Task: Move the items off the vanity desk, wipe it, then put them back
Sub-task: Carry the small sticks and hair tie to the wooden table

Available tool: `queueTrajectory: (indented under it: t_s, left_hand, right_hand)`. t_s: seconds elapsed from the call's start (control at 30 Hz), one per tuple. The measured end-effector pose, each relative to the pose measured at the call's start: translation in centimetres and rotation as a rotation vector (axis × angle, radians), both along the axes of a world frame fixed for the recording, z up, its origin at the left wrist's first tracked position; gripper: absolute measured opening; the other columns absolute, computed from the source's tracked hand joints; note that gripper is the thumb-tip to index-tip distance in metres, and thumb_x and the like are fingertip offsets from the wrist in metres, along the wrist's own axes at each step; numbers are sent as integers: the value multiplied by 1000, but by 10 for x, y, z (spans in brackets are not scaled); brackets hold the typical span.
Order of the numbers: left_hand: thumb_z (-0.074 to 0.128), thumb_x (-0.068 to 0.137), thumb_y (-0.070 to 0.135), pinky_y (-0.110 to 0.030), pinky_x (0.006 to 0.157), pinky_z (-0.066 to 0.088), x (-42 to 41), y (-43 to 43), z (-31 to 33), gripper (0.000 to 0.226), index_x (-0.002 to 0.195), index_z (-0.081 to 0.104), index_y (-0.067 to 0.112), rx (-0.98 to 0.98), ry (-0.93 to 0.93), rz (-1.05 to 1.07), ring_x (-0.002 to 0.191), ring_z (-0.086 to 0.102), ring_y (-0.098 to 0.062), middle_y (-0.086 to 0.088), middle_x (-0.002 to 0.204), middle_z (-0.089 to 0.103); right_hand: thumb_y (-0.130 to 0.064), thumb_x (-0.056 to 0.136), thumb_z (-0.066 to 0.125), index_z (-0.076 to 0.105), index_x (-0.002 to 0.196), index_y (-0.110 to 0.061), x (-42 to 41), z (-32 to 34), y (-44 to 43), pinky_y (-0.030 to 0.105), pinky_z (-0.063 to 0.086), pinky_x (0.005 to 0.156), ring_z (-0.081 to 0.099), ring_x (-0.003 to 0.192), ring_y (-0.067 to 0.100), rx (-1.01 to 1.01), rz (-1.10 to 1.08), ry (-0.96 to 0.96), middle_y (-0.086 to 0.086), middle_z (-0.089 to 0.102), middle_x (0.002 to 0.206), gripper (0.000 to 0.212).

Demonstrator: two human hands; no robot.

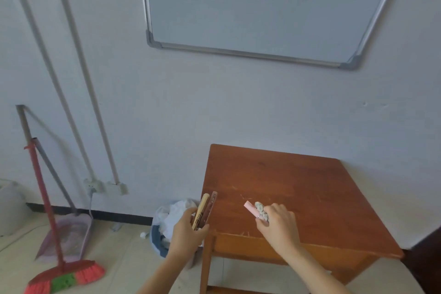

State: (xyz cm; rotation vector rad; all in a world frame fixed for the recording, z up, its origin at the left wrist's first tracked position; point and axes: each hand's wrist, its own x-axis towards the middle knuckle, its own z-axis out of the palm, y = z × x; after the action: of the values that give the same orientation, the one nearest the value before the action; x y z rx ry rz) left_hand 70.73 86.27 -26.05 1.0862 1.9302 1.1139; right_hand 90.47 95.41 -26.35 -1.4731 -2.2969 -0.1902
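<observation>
Both hands are full. With my left hand (188, 229) I grip two slim pieces side by side, a tan stick (202, 206) and a brown flat strip (212, 201), held at the front left corner of the vanity desk (298, 181). With my right hand (276, 224), fingers curled, I hold a pink tube (249, 206) and a pale beaded cluster (260, 210) low over the wooden top; whether they touch it I cannot tell. Left of the desk stands a bin (157, 241) lined with a white bag. Further left, a red broom (66, 277) and a dustpan (69, 234) lean by the wall. A whiteboard (262, 7) hangs above.
</observation>
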Motion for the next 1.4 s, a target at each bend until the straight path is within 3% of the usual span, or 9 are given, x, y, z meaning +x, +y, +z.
queueTrajectory:
  t_s: [0.17, 0.3, 0.47, 0.63, 0.9, 1.03, 1.13, 1.27, 1.4]
  left_hand:
    - [64, 78, 21, -22, 56, 50, -3, 70, -9, 34, 110, 52, 21, -25, 35, 70, 63, 58, -10, 4, 78, 62]
    - [64, 77, 29, -24, 59, 50, -2, 126, -9, 40, 114, 51, 25, -93, 109, 117, 71, 61, -14, 6, 84, 63]
    - [62, 78, 27, -30, 74, 52, 1, 184, -18, 41, 117, 50, 20, -191, 123, 221, 79, 60, -17, 3, 86, 61]
    - [61, 82, 19, -23, 63, 47, -4, 223, -30, 42, 121, 46, 15, -221, 91, 194, 76, 58, -18, 0, 91, 57]
    - [57, 77, 18, -38, 71, 54, -34, 289, -50, 27, 97, 43, 28, -248, 29, 117, 70, 61, -21, 6, 77, 59]
    - [55, 79, 12, -32, 72, 50, -47, 316, -59, 24, 96, 42, 23, -244, 16, 33, 75, 58, -21, 3, 77, 57]
    - [54, 81, 9, -28, 69, 44, -57, 328, -65, 27, 106, 47, 15, -239, 32, -20, 77, 55, -21, -2, 83, 57]
    - [53, 81, 10, -27, 67, 38, -63, 338, -72, 35, 115, 46, 9, -251, 72, -53, 77, 52, -21, -3, 88, 55]
    - [51, 85, 12, -27, 69, 36, -59, 349, -70, 34, 117, 43, 6, -275, 128, -57, 78, 47, -17, -5, 96, 52]
  right_hand:
    - [-20, 40, 89, 53, 49, -18, -7, -4, 74, 21, 27, 47, 34, 45, 8, -17, 27, 58, -13, 35, 50, 37]
    - [-23, 69, 76, 64, 69, -13, -17, -4, 131, 25, 30, 58, 37, 59, 10, -94, 43, 96, -5, 56, 63, 16]
    - [-17, 62, 79, 62, 62, -11, -29, -16, 190, 26, 29, 53, 34, 53, 11, -204, 40, 189, -11, 38, 58, 18]
    - [-21, 76, 69, 60, 71, -11, -38, -31, 220, 28, 29, 60, 38, 60, 14, -263, 5, 173, -7, 43, 66, 14]
    - [-20, 32, 85, 38, 46, -25, -60, -36, 256, 21, 21, 42, 21, 44, 8, -281, -114, 26, -12, 22, 49, 49]
    - [-25, 53, 78, 58, 56, -19, -79, -38, 268, 24, 26, 49, 29, 49, 10, -320, -186, -56, -9, 39, 50, 21]
    - [-26, 82, 57, 63, 86, -12, -84, -34, 277, 30, 27, 65, 37, 68, 15, -320, -252, -66, 0, 62, 81, 16]
    - [-20, 67, 70, 63, 68, -11, -82, -37, 279, 29, 28, 56, 33, 57, 15, -262, -266, -59, 1, 60, 63, 12]
    - [-24, 86, 49, 61, 92, -10, -80, -42, 288, 30, 27, 66, 37, 72, 16, -343, -267, -105, 2, 63, 89, 19]
